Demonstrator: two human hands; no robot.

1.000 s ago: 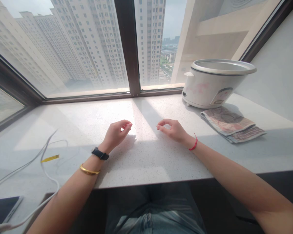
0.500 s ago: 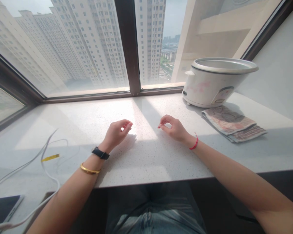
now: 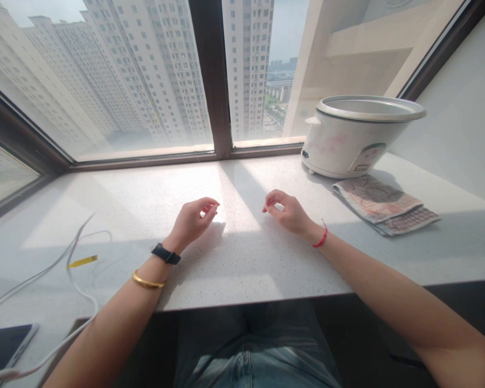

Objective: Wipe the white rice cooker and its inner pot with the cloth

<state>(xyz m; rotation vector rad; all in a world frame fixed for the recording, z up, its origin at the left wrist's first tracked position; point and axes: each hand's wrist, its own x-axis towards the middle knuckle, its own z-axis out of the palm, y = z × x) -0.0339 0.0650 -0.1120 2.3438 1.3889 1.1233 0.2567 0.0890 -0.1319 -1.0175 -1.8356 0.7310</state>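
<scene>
My left hand (image 3: 189, 222) hovers just over the pale speckled counter (image 3: 242, 258) near its middle. Its fingers are loosely curled with a gap to the thumb, and it holds nothing. My right hand (image 3: 288, 213) is a short way to its right, also just above the counter. Its fingertips are curled in against the thumb in a pinch, and nothing shows between them. The two hands face each other, a hand's width apart. On the left wrist are a black watch and a gold bangle, on the right a red string.
A white rice cooker (image 3: 355, 137) without a lid stands at the back right by the window. A folded patterned cloth (image 3: 383, 205) lies in front of it. White cables (image 3: 76, 253) with a yellow tag and a dark phone (image 3: 6, 345) lie at the left.
My right hand's fingers have curled in closer to the thumb and the hand has lifted slightly. The left hand has hardly moved.
</scene>
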